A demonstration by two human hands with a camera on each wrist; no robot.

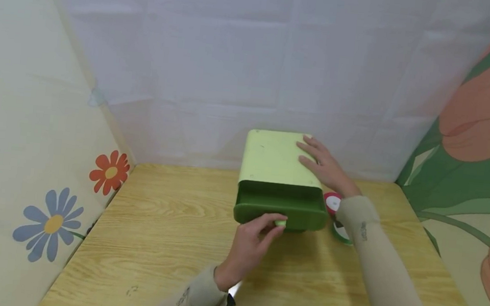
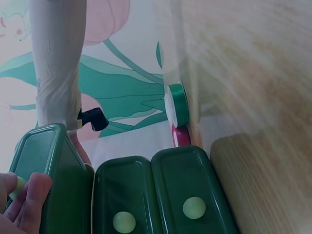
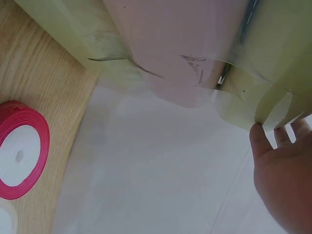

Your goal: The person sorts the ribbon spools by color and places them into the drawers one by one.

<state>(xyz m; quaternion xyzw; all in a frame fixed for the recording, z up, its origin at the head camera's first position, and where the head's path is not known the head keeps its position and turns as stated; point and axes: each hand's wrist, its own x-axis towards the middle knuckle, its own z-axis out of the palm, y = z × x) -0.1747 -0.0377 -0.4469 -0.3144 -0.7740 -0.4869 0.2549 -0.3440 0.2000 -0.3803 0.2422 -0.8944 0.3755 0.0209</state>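
Observation:
A small light green drawer cabinet [image 1: 273,155] stands on the wooden table. Its dark green top drawer [image 1: 307,220] is pulled part way out, and the visible part of its inside holds nothing. My left hand [image 1: 248,246] pinches the round pale knob [image 1: 281,223] on that drawer between thumb and fingers. With fingers spread, my right hand [image 1: 326,168] rests on the cabinet's top right edge. In the left wrist view, two lower drawers [image 2: 124,183] with pale knobs [image 2: 194,207] sit closed beside the open one.
Right of the cabinet lie a red ribbon roll [image 3: 41,141] and a green ribbon roll [image 2: 180,105], partly behind the right forearm in the head view. A white cloth wall [image 1: 200,70] stands close behind. Flower-printed panels [image 1: 465,209] border both sides.

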